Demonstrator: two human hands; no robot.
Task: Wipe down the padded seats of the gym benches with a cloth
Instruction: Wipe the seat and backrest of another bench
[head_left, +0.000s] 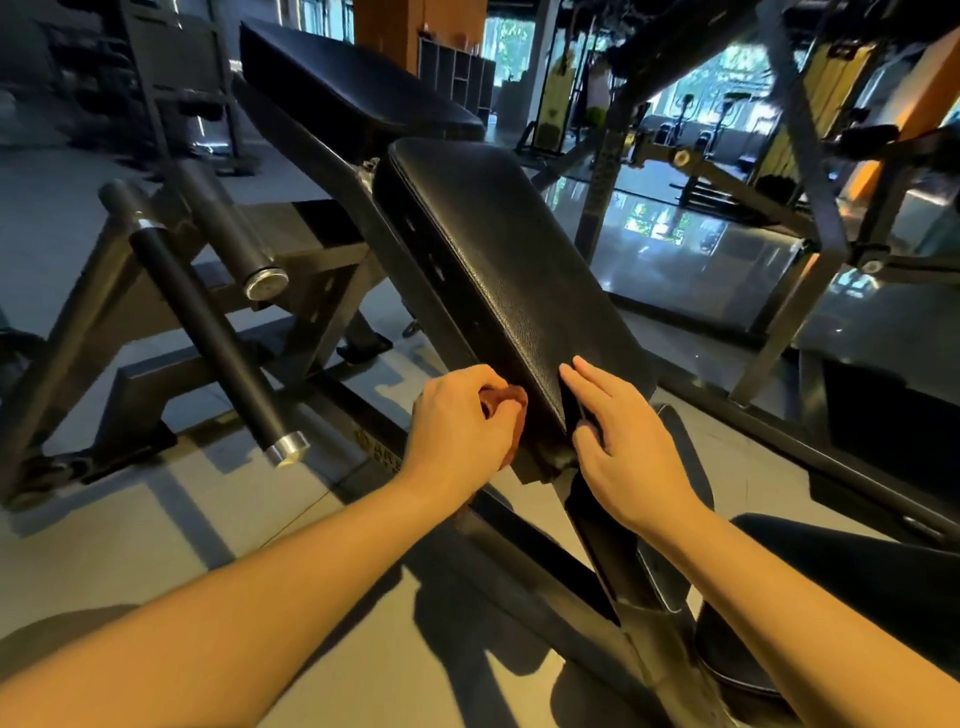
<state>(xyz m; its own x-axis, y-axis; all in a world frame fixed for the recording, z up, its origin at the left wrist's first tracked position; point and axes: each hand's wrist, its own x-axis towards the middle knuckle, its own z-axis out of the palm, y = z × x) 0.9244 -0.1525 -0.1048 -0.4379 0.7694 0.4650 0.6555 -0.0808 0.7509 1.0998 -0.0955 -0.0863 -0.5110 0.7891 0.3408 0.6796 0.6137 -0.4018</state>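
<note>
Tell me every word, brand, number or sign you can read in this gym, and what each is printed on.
Only one marking shows, and it cannot be read in full.
"AIR...": gold lettering with a round logo on the bench's dark frame bar, partly hidden behind the left hand; the rest is too blurred to read.
The padded seat, the brown cloth and the roller bars carry no visible text.
</note>
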